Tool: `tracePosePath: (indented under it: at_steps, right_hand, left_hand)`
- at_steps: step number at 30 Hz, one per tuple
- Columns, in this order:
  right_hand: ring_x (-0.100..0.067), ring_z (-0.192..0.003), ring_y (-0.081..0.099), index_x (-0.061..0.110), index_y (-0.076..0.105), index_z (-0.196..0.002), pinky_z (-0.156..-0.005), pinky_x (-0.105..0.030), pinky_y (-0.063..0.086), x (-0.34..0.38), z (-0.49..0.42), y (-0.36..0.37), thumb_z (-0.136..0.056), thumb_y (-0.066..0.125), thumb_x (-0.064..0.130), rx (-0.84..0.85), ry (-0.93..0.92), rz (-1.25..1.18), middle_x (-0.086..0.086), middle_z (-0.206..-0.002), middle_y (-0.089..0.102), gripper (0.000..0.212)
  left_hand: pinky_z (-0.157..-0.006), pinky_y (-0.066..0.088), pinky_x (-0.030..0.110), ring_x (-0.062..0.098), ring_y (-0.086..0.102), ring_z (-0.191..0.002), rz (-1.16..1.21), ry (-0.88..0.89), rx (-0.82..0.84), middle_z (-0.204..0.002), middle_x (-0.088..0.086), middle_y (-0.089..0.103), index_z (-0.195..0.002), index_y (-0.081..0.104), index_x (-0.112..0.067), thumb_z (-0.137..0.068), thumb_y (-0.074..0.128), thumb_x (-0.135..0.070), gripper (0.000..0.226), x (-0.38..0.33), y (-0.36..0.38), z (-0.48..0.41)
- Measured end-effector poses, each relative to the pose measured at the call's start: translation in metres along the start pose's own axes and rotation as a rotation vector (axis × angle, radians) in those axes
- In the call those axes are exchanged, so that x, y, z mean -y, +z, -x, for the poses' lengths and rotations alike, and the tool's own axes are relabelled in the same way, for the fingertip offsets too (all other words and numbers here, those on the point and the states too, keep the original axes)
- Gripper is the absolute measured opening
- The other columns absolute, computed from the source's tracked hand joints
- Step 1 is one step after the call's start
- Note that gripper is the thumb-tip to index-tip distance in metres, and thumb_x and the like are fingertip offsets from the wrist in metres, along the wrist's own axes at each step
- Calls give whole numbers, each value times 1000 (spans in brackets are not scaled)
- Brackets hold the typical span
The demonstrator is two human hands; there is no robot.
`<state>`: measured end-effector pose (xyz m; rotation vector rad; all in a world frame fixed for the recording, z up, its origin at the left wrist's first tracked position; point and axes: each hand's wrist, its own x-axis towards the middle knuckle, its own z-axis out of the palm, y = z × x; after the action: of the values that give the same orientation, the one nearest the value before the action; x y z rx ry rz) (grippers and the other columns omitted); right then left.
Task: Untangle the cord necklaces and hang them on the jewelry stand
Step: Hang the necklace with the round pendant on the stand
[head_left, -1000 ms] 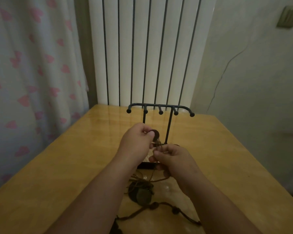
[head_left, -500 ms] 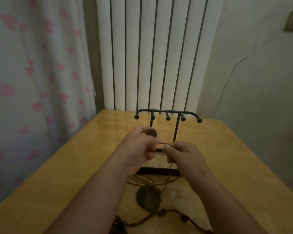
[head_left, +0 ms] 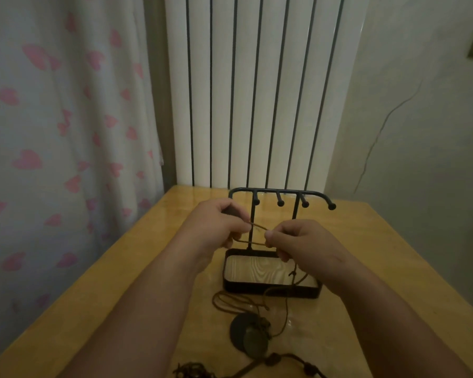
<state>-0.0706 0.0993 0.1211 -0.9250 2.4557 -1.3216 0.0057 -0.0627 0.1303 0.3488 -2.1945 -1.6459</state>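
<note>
above table [head_left: 148,268], cord [head_left: 254,235] stretched between left hand [head_left: 216,227], right hand [head_left: 303,241].

Single head-worn wide-angle view, no second camera to overlap. Looks forward and down from the person's own standpoint, along both forearms to the left hand [head_left: 216,227] and right hand [head_left: 306,244], close in at mid-frame. Table [head_left: 137,268] recedes to the radiator [head_left: 257,91] straight ahead; curtain [head_left: 60,118] left, wall [head_left: 421,118] right.

two bare forearms, bare left hand [head_left: 216,227], bare right hand [head_left: 306,241], short thumbnail
</note>
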Motion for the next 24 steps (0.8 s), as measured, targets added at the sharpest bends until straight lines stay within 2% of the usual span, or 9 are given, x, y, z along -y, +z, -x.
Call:
tracePosePath:
  at_steps: [3,5,8,11,15,18,20,24]
  right_hand:
    - [-7,-84,59,26,72,-86,-68,-24,44,1,-4,-9,-96,53,40,11,5,51,9,-85,68,25]
    - [-7,-90,59,26,72,-86,-70,-24,45,1,-7,-14,-96,53,40,-1,-3,62,9,-91,68,25]
    - [-12,-87,62,26,71,-87,-71,-28,53,-1,-10,-19,-96,53,41,-79,-26,44,7,-91,68,26]
    - [-11,-79,63,25,69,-88,-68,-27,51,-4,-15,-15,-97,52,39,-153,-33,-10,5,-85,67,24]
    - [-11,-62,58,24,68,-89,-58,-25,48,-13,-20,6,-97,51,37,-150,7,-90,2,-74,64,23]
    - [-15,-78,60,26,68,-86,-67,-29,50,-22,-20,14,-96,51,39,-199,4,-68,0,-84,67,24]
    - [-17,-85,62,29,68,-85,-73,-30,51,-24,-19,8,-95,53,42,-220,-13,-28,-2,-89,69,23]
    - [-13,-77,62,30,66,-85,-66,-27,50,-18,-20,-13,-94,54,43,-340,-79,79,2,-80,67,20]
  left_hand:
    - [-51,39,25,16,49,-66,70,-31,-19,-78,3,59,-76,67,-17,-82,67,1,19,2,-12,-11]
    - [-50,41,24,16,50,-65,129,-42,-16,-81,5,58,-79,68,-16,-82,68,1,17,5,-15,-16]
    - [-58,50,24,19,59,-76,186,-32,-47,-93,8,60,-82,70,-14,-84,71,-4,10,6,-17,-22]
    - [-69,56,29,25,66,-87,222,-17,-67,-104,12,61,-91,70,-13,-85,70,-5,10,2,-15,-23]
    - [-65,53,25,20,65,-78,216,38,-100,-93,10,64,-95,67,-15,-89,66,-6,10,-8,-8,-24]
    - [-60,51,22,16,63,-72,56,109,-168,-88,7,65,-92,66,-19,-90,66,-10,9,-13,-9,-26]
    - [-62,54,24,16,63,-73,-8,135,-144,-89,6,65,-92,65,-21,-89,67,-8,14,-13,-15,-27]
    - [-75,60,32,21,64,-91,-51,112,13,-98,5,62,-106,66,-26,-82,68,7,40,-12,-22,-27]
